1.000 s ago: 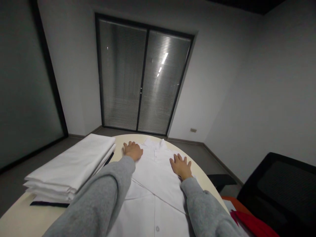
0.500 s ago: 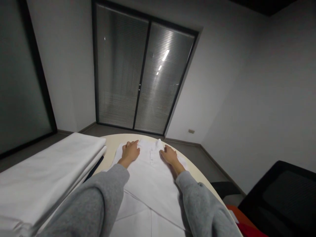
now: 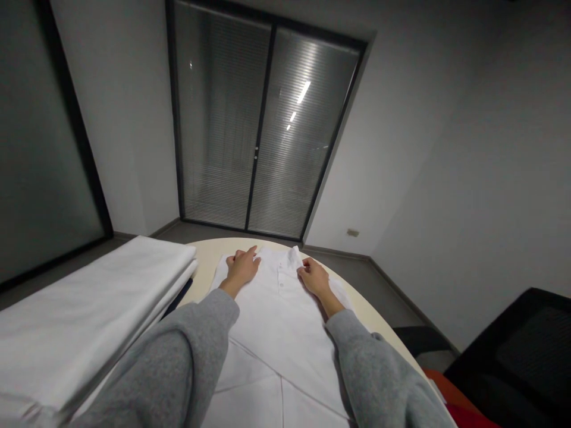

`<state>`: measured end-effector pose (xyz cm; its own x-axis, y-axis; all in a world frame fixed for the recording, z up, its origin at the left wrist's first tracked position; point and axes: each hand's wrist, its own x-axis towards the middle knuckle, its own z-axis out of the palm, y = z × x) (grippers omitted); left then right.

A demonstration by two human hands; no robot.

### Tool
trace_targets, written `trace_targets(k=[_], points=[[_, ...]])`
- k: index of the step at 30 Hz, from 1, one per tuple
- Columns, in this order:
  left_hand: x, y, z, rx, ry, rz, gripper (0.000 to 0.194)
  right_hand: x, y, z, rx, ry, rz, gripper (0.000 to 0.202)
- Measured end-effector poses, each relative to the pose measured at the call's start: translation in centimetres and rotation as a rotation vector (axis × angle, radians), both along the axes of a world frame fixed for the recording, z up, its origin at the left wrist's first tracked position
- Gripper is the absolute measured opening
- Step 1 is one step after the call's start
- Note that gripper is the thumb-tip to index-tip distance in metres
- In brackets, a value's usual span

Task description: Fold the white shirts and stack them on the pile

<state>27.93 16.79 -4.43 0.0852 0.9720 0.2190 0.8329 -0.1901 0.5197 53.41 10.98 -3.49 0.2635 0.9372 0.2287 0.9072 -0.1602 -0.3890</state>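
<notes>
A white polo shirt [image 3: 276,321] lies front side up, its collar at the far end and a short button placket below it. My left hand [image 3: 243,268] rests on the shoulder left of the collar, index finger stretched forward and thumb apart. At the right side of the collar, my right hand [image 3: 314,278] has its thumb and forefinger closed on the fabric; its other fingers are curled and partly hidden. Below the shirt's hem, more white cloth [image 3: 245,395] shows, with seams running across it.
A thick folded stack of white cloth [image 3: 98,297] stands on the left, with a dark strip [image 3: 181,296] beside it. The round table's pale edge [image 3: 214,244] curves around the far side. At right are a black chair [image 3: 517,351] and an orange-red item [image 3: 459,395].
The view has shifted slightly, so table and shirt sit a little further right. My right thumb and forefinger have come together at the collar side, which stands up somewhat more. My left hand stays at the shoulder.
</notes>
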Motion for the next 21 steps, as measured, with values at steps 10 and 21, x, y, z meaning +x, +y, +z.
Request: trace_targets(k=[10, 21], points=[[0.2, 2.9, 0.4, -0.103, 0.036, 0.025, 0.039, 0.5, 1.3, 0.1, -0.001, 0.064, -0.055, 0.033], [0.2, 2.9, 0.2, 0.006, -0.022, 0.037, 0.030, 1.3, 1.5, -0.4, 0.075, 0.059, 0.002, 0.029]])
